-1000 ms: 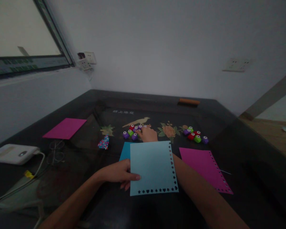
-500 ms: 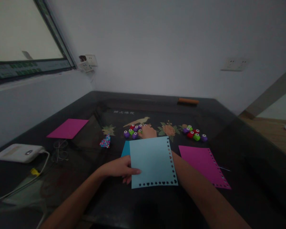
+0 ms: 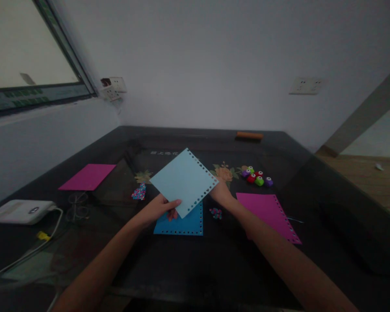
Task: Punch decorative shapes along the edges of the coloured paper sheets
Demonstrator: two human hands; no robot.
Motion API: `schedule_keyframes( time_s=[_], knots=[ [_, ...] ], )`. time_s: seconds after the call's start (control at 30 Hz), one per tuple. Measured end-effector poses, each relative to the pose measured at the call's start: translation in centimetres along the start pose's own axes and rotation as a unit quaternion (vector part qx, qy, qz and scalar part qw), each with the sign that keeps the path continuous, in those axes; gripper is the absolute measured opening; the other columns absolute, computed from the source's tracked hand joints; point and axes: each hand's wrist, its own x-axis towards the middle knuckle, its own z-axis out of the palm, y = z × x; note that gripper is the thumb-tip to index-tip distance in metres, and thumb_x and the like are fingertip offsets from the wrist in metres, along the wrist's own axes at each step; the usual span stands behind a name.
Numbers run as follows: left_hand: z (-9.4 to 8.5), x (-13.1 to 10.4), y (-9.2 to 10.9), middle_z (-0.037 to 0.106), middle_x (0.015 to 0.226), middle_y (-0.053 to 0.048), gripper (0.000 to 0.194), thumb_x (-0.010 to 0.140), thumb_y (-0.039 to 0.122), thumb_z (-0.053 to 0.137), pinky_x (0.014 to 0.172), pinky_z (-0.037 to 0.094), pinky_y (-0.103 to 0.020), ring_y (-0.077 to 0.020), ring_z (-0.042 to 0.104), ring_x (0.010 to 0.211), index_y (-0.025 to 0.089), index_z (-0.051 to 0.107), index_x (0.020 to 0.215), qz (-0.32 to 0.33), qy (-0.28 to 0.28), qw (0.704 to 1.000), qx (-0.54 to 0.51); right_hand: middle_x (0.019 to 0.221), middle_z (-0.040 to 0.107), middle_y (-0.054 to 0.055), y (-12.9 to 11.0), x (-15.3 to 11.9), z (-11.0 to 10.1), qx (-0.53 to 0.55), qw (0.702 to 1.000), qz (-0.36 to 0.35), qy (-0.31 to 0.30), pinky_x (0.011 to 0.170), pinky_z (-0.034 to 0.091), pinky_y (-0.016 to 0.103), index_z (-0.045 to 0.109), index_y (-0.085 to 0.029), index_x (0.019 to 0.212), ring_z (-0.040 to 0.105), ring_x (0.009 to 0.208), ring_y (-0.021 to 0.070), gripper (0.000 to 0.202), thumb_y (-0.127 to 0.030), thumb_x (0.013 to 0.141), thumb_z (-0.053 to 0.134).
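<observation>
My left hand point(image 3: 164, 207) pinches a light blue paper sheet point(image 3: 182, 182) near its lower corner, thumb on top. The sheet is tilted like a diamond, with small shaped holes along its two right-hand edges. My right hand point(image 3: 219, 191) is at the sheet's right corner; its fingers are hidden behind the paper, so what they hold does not show. Beneath lies a darker blue sheet point(image 3: 182, 226) with punched edges. A small pile of pink and blue bits point(image 3: 216, 213) lies beside it.
Several red, green and purple eyed punches point(image 3: 257, 177) sit at right, behind a punched pink sheet point(image 3: 266, 212). At left are a plain pink sheet point(image 3: 87, 177), more coloured bits point(image 3: 139, 192) and a white device point(image 3: 21, 211) with a cable. A brown roll point(image 3: 249, 136) lies at the back.
The light blue sheet has turned to a diamond tilt and moved up and left. My right hand has come from the left punch group to the sheet's corner. That group is now hidden.
</observation>
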Motion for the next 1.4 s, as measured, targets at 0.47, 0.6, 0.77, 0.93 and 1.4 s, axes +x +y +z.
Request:
schedule_keyframes(
  time_s=[0.47,0.6,0.77,0.93,1.4],
  knots=[
    [8.3,4.0,1.8,0.050,0.048,0.000,0.039,0.082,0.045,0.049,0.057,0.041,-0.028,-0.0134,0.048,0.050,0.019,0.047,0.053,0.031,0.133,0.991,-0.009,0.077,0.066,-0.001,2.1,-9.6,-3.0,0.361,0.916,0.159,0.065,0.055,0.046,0.027,0.064,-0.021,0.094,0.063,0.062,0.0139,0.037,-0.028,0.060,0.078],
    [8.5,3.3,1.3,0.050,0.045,0.000,0.043,0.079,0.044,0.053,0.062,0.042,-0.030,-0.0153,0.050,0.050,0.020,0.046,0.044,-0.026,0.114,0.993,0.022,0.077,0.065,-0.001,2.6,-10.5,-1.5,0.419,0.888,0.180,0.060,0.048,0.043,0.024,0.064,-0.021,0.094,0.061,0.057,0.0126,0.037,-0.026,0.060,0.079],
    [7.9,3.0,1.8,0.062,0.053,-0.002,0.029,0.074,0.038,0.060,0.066,0.047,-0.032,-0.0189,0.059,0.057,0.019,0.054,0.052,-0.071,0.139,0.988,0.017,0.086,0.066,0.001,2.7,-11.1,-0.5,0.467,0.862,0.196,0.027,0.058,0.050,0.025,0.063,-0.023,0.098,0.066,0.065,0.0136,0.040,-0.022,0.061,0.080],
    [8.0,3.0,2.0,0.068,0.060,-0.004,0.022,0.074,0.037,0.062,0.071,0.050,-0.034,-0.0201,0.064,0.062,0.017,0.060,0.066,-0.081,0.133,0.988,-0.016,0.093,0.067,0.005,2.7,-11.2,-0.4,0.506,0.833,0.220,0.042,0.064,0.053,0.030,0.063,-0.021,0.099,0.067,0.069,0.0156,0.036,-0.034,0.068,0.076],
    [8.8,2.3,2.1,0.073,0.063,-0.004,0.020,0.071,0.037,0.061,0.068,0.057,-0.033,-0.0205,0.069,0.061,0.018,0.065,0.069,-0.062,0.113,0.992,-0.018,0.085,0.068,0.005,1.6,-11.3,-0.4,0.523,0.817,0.240,0.050,0.064,0.053,0.028,0.067,-0.016,0.094,0.067,0.067,0.0152,0.035,-0.031,0.065,0.079]
  ],
)
